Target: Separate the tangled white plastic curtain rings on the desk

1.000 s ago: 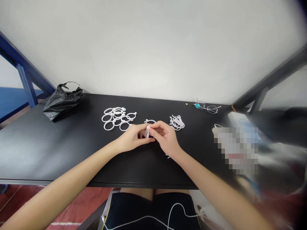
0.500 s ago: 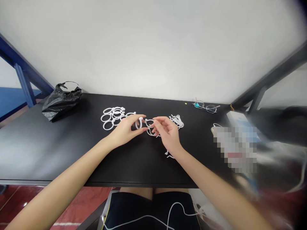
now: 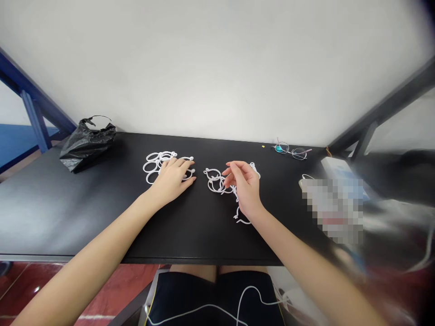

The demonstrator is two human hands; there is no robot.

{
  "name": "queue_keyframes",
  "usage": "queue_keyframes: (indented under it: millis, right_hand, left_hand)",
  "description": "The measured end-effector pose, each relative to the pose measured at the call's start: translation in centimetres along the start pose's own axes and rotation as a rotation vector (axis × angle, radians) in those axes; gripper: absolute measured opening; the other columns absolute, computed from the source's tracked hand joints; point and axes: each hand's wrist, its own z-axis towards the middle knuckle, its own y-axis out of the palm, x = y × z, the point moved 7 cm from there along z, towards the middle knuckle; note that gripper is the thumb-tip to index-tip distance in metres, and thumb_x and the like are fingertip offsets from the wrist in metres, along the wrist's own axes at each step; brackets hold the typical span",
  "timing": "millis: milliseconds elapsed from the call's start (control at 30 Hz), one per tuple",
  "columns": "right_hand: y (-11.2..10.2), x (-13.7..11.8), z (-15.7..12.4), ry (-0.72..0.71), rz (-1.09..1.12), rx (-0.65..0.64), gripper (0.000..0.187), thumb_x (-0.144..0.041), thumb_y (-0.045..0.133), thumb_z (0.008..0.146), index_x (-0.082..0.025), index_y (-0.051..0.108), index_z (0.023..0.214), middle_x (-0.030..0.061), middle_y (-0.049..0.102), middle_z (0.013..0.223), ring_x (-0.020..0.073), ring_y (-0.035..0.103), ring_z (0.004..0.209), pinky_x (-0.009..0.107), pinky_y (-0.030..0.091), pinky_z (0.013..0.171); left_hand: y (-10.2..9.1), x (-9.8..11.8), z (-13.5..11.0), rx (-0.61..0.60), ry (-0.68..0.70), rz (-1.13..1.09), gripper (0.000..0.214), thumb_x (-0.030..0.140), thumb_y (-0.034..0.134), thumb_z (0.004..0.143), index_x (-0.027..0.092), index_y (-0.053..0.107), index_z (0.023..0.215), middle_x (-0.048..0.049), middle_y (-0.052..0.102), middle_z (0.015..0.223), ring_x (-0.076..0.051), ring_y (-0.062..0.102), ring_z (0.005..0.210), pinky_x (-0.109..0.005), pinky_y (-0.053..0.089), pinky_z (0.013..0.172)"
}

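White plastic rings (image 3: 154,164) are spread on the black tabletop (image 3: 84,199); the left hand (image 3: 173,179) is laid flat and open on their right edge. Loose rings (image 3: 214,180) are touched by the right hand's (image 3: 245,186) loosely curled fingers; nothing is seen gripped.

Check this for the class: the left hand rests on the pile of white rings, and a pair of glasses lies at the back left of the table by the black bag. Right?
Not quite. The glasses lie at the back right of the table, far from the black bag, as the head view shows. The left hand does rest on the white rings.
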Motion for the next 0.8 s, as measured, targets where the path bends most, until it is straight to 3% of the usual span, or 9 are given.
queue_keyframes:
  millis: [167, 300, 400, 533, 633, 800]
  right_hand:
    - [-0.2, 0.0, 0.0, 0.002, 0.009, 0.021, 0.019, -0.039, 0.065, 0.082, -0.019, 0.064, 0.083, -0.0018, 0.065, 0.067, 0.0077, 0.055, 0.046, 0.022, 0.047, 0.046]
    - [-1.0, -0.4, 0.2, -0.044, 0.054, 0.102, 0.018, -0.037, 0.065, 0.083, -0.019, 0.063, 0.083, -0.0028, 0.064, 0.064, 0.0076, 0.054, 0.044, 0.022, 0.045, 0.045]
    - [-1.6, -0.9, 0.3, -0.096, 0.098, 0.164, 0.018, -0.038, 0.063, 0.085, -0.019, 0.062, 0.083, -0.003, 0.063, 0.062, 0.0075, 0.053, 0.043, 0.021, 0.044, 0.044]
    - [-1.9, -1.2, 0.4, -0.114, 0.092, 0.192, 0.022, -0.042, 0.061, 0.086, -0.02, 0.061, 0.083, -0.0031, 0.062, 0.062, 0.0072, 0.052, 0.043, 0.022, 0.043, 0.044]
    - [-1.9, -1.1, 0.3, -0.108, 0.062, 0.195, 0.023, -0.043, 0.06, 0.087, -0.021, 0.06, 0.084, -0.0035, 0.062, 0.062, 0.0075, 0.052, 0.043, 0.022, 0.043, 0.045]
    - [-1.8, -1.0, 0.3, -0.105, 0.052, 0.182, 0.022, -0.043, 0.06, 0.087, -0.021, 0.059, 0.084, -0.0036, 0.061, 0.062, 0.0074, 0.051, 0.043, 0.022, 0.042, 0.044]
  left_hand:
    - [-0.9, 0.8, 0.1, 0.077, 0.01, -0.096, 0.032, 0.031, 0.053, 0.09, 0.017, 0.059, 0.118, -0.014, 0.062, 0.117, -0.032, 0.054, 0.11, -0.05, 0.041, 0.095]
    - [-2.1, 5.5, -0.7, 0.121, 0.225, -0.34, 0.019, 0.025, 0.049, 0.094, 0.017, 0.064, 0.104, -0.0095, 0.067, 0.102, -0.023, 0.059, 0.098, -0.04, 0.044, 0.091]
    - [-1.4, 10.4, -2.3, -0.064, 0.459, -0.509, 0.019, 0.027, 0.052, 0.094, 0.018, 0.065, 0.104, -0.0093, 0.068, 0.102, -0.021, 0.061, 0.095, -0.036, 0.046, 0.089]
    - [0.3, 14.4, -4.6, -0.255, 0.678, -0.496, 0.042, 0.036, 0.057, 0.091, 0.018, 0.056, 0.129, -0.0143, 0.058, 0.135, -0.029, 0.053, 0.121, -0.043, 0.04, 0.103]
    - [1.2, 14.3, -4.7, -0.265, 0.696, -0.471, 0.039, 0.033, 0.055, 0.093, 0.018, 0.056, 0.128, -0.0128, 0.061, 0.132, -0.029, 0.051, 0.123, -0.043, 0.04, 0.103]
    - [1.0, 12.1, -3.4, -0.171, 0.624, -0.379, 0.021, 0.022, 0.045, 0.097, 0.016, 0.064, 0.1, -0.009, 0.068, 0.098, -0.02, 0.061, 0.091, -0.035, 0.047, 0.086]
